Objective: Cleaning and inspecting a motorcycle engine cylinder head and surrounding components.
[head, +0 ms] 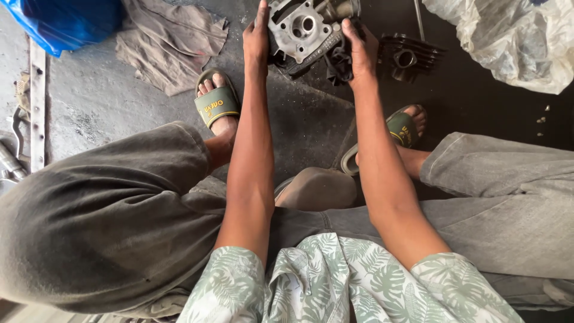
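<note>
Seated low, 2 hands brace a grey metal engine part (302, 30) on the floor (299, 119) between the feet. Left hand (257, 36) flat against its side; right hand (360, 51) fingers wrapped around the opposite edge, steadying it.

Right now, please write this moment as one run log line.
left hand: flat against grey metal engine part | right hand: gripping its other side | black finned cylinder: on floor beside
</note>
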